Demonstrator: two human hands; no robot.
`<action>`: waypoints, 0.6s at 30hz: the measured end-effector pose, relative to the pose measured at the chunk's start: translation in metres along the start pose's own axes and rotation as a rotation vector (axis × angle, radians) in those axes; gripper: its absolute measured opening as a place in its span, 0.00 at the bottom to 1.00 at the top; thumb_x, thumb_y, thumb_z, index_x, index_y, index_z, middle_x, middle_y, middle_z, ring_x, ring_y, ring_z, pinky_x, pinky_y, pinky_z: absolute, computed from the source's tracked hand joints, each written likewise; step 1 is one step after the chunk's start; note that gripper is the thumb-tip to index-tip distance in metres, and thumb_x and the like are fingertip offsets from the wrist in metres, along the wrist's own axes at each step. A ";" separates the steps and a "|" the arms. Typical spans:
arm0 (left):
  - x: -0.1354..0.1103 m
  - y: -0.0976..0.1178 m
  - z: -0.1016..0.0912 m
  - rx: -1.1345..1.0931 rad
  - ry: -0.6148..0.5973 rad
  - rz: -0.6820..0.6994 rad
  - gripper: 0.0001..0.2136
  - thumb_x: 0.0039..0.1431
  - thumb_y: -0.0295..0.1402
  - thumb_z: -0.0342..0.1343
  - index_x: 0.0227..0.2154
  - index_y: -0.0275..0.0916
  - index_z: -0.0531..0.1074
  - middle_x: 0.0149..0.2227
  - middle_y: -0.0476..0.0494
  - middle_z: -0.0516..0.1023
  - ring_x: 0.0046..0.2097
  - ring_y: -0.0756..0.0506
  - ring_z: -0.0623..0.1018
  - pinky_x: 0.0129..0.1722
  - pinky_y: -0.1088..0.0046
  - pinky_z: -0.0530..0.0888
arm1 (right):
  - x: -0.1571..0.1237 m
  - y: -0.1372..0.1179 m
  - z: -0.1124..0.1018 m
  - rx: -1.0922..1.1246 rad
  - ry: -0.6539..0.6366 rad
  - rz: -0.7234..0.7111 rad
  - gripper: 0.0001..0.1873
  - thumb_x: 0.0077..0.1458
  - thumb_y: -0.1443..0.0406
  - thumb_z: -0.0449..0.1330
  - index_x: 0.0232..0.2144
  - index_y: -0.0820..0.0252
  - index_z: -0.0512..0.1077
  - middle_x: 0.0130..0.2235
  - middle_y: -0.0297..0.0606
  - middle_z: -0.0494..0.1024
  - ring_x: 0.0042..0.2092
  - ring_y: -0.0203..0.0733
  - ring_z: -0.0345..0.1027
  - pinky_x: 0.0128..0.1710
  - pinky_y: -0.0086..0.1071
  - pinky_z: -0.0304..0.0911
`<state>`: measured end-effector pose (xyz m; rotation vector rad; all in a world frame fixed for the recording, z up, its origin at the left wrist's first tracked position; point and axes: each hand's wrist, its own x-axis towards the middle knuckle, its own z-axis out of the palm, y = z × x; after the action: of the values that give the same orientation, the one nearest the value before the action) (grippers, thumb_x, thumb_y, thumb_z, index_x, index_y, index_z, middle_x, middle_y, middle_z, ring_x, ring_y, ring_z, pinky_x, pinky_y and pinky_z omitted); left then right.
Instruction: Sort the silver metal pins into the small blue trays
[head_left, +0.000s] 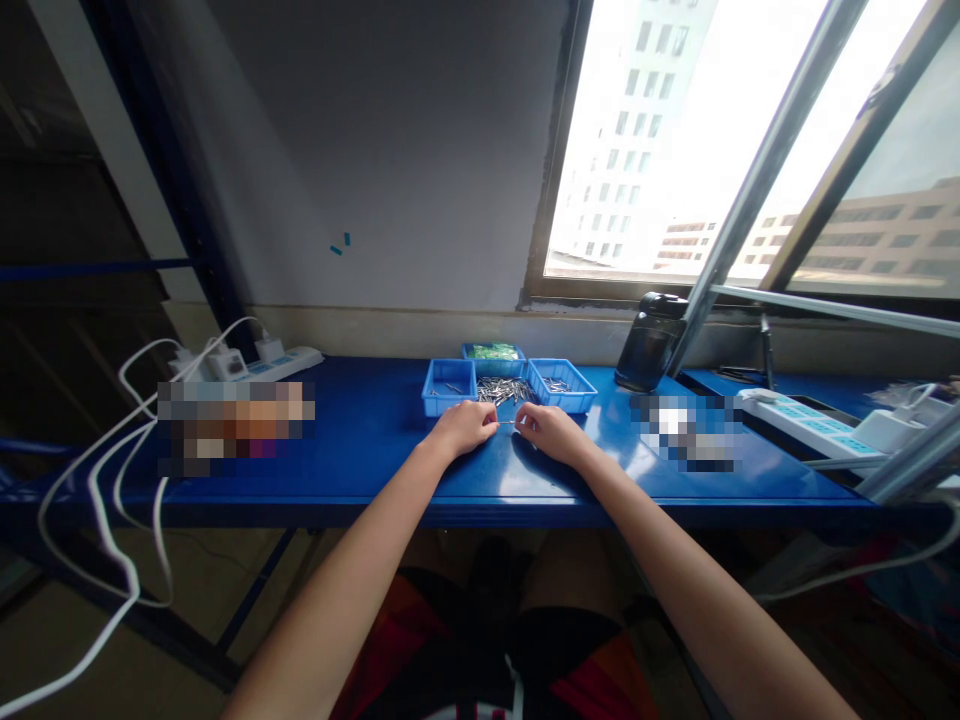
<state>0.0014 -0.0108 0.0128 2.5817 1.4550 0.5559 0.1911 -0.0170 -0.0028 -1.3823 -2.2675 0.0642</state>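
Both my hands rest on the blue table (375, 440), close together. My left hand (466, 426) and my right hand (550, 430) are each pinched shut, and a thin metal pin (507, 422) spans the small gap between their fingertips. Just beyond them lies a loose pile of metal pins (501, 390). Behind the pile stand three blue trays: a left tray (448, 387), a right tray (562, 385) with some pins in it, and a back tray (493, 353) holding green pieces.
A white power strip (259, 365) with plugs and white cables (112, 500) lies at the left. A black cylindrical container (649, 342) stands at the right by the window. Another power strip (799, 418) lies far right.
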 end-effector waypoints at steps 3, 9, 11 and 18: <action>0.000 0.000 0.000 0.000 0.004 0.012 0.09 0.52 0.36 0.48 0.31 0.40 0.71 0.32 0.46 0.75 0.35 0.47 0.73 0.34 0.75 0.68 | 0.000 -0.001 -0.001 -0.004 -0.010 0.010 0.07 0.51 0.64 0.53 0.32 0.58 0.69 0.27 0.34 0.73 0.28 0.33 0.64 0.28 0.24 0.53; 0.001 -0.002 0.002 -0.004 0.009 0.023 0.10 0.52 0.36 0.48 0.31 0.40 0.71 0.32 0.46 0.75 0.35 0.47 0.73 0.33 0.75 0.68 | -0.001 -0.002 -0.002 -0.003 -0.019 0.009 0.06 0.51 0.64 0.53 0.31 0.58 0.69 0.27 0.34 0.73 0.27 0.33 0.64 0.27 0.24 0.53; 0.001 -0.002 0.002 -0.004 0.008 0.027 0.09 0.52 0.36 0.48 0.31 0.40 0.71 0.32 0.46 0.75 0.35 0.46 0.73 0.33 0.75 0.68 | -0.001 -0.002 -0.002 -0.001 -0.020 0.005 0.06 0.51 0.64 0.52 0.31 0.58 0.68 0.27 0.34 0.73 0.27 0.33 0.64 0.27 0.24 0.53; 0.001 -0.002 0.002 -0.001 0.019 0.029 0.09 0.52 0.37 0.48 0.30 0.40 0.71 0.31 0.46 0.75 0.34 0.46 0.73 0.31 0.75 0.67 | -0.001 -0.001 -0.001 0.003 -0.013 -0.006 0.06 0.51 0.64 0.52 0.31 0.58 0.68 0.27 0.33 0.73 0.27 0.33 0.64 0.27 0.24 0.53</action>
<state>0.0013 -0.0085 0.0105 2.6082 1.4244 0.5858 0.1912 -0.0179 -0.0024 -1.3771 -2.2815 0.0747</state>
